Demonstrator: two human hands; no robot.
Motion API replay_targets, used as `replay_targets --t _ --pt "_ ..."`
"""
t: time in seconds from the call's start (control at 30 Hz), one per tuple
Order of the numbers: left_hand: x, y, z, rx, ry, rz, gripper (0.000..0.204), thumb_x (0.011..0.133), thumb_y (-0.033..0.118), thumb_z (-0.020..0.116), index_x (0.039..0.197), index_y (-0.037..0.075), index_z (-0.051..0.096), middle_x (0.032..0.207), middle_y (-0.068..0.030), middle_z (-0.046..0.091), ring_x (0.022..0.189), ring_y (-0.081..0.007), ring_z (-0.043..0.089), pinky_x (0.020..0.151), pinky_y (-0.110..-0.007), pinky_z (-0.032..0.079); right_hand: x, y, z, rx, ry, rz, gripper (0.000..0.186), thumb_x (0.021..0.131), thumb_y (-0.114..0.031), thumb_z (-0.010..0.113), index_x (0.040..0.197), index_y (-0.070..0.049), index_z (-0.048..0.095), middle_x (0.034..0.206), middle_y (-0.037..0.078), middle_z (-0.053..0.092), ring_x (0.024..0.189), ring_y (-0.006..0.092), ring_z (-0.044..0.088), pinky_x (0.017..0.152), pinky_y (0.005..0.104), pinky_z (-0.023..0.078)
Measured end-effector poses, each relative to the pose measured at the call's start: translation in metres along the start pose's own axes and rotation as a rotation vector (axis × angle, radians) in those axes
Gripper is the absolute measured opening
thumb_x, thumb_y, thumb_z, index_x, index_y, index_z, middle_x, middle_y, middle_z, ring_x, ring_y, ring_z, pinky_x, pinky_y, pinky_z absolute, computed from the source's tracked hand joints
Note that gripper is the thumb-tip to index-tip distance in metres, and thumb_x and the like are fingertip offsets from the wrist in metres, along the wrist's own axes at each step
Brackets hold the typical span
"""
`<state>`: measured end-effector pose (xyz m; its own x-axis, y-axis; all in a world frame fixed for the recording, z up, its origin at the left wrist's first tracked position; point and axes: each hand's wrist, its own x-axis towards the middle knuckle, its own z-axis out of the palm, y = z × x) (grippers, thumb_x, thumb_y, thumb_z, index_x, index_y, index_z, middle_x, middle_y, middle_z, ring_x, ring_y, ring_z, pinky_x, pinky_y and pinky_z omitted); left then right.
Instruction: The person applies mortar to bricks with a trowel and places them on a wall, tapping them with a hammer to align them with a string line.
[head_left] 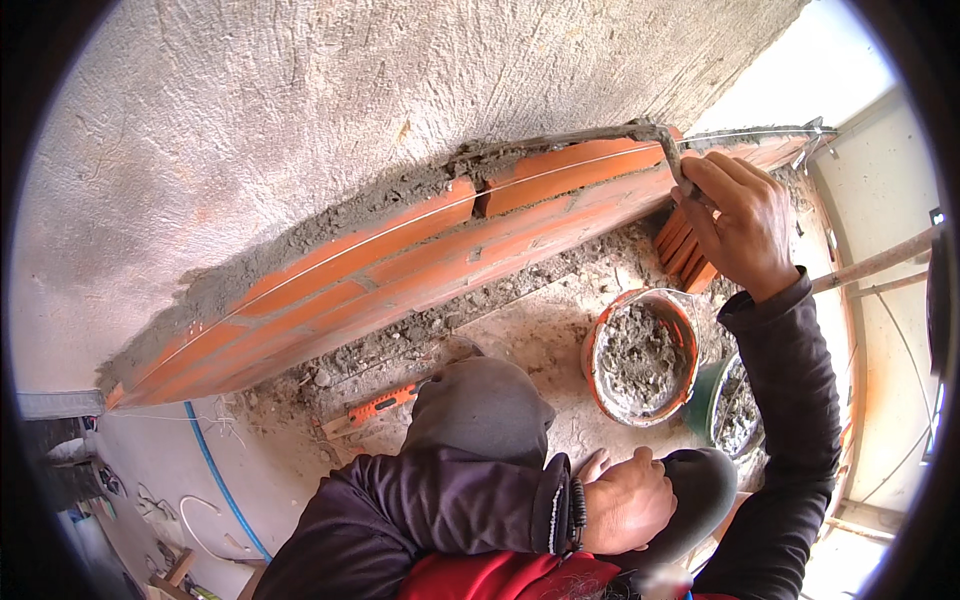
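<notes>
My right hand is closed around the mortar-caked handle of a trowel, at the far end of a low brick wall. The trowel's blade looks to lie along the mortar on top of the bricks, partly hard to make out against it. A thin white string runs along the wall's upper edge. A dark gap shows between two of the top bricks. My left hand rests beside my knee with its fingers curled in, and I see nothing in it.
An orange-rimmed bucket of mortar stands on the floor, with a green bucket beside it. Loose bricks are stacked by the wall. An orange tool lies near my knee. A rough plastered wall rises behind the bricks; a blue hose crosses at left.
</notes>
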<state>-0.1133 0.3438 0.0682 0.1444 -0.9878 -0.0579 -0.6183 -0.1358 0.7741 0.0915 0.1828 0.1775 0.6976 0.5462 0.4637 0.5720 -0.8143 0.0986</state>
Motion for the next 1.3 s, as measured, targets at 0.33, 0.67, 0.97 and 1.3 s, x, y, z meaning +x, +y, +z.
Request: replay_targets --t 0.33,0.67,0.97,1.3 --pt "-0.001 0.005 -0.015 0.074 -0.056 -0.003 0.044 0.08 0.059 0.062 0.101 0.02 0.062 0.108 -0.0062 0.06 0.109 -0.029 0.05 0.093 -0.063 0.038 -0.004 -0.004 0.0 0.04 0.037 0.042 0.015 0.08 -0.01 0.071 0.093 -0.009 0.063 0.075 0.006 0.058 0.068 0.0274 0.061 0.058 0.04 0.048" --pt "0.002 0.002 -0.015 0.049 -0.066 0.004 0.047 0.076 0.058 0.063 0.1 0.018 0.061 0.104 -0.0077 0.059 0.105 -0.029 0.051 0.089 -0.059 0.038 -0.013 -0.001 -0.01 0.067 0.055 0.094 0.017 0.078 -0.007 0.072 0.093 -0.005 0.064 0.074 0.008 0.059 0.063 0.0286 0.059 0.057 0.0401 0.047" --pt "0.009 -0.007 0.01 0.111 0.118 0.129 0.043 0.075 0.052 0.066 0.097 0.015 0.062 0.101 -0.0084 0.059 0.101 -0.0289 0.051 0.085 -0.059 0.042 -0.003 -0.019 -0.079 0.546 -0.526 0.25 0.02 0.091 -0.018 0.067 0.092 0.002 0.066 0.062 0.011 0.057 0.056 0.0248 0.058 0.054 0.036 0.044" --pt "0.006 0.0 0.005 -0.077 -0.06 0.005 0.053 0.081 0.062 0.062 0.111 0.018 0.059 0.117 -0.0082 0.058 0.116 -0.03 0.048 0.097 -0.066 0.034 0.046 -0.028 -0.075 0.929 -1.046 0.6 0.032 0.103 -0.021 0.053 0.09 0.006 0.065 0.061 0.003 0.057 0.054 0.0101 0.056 0.05 0.0263 0.045"
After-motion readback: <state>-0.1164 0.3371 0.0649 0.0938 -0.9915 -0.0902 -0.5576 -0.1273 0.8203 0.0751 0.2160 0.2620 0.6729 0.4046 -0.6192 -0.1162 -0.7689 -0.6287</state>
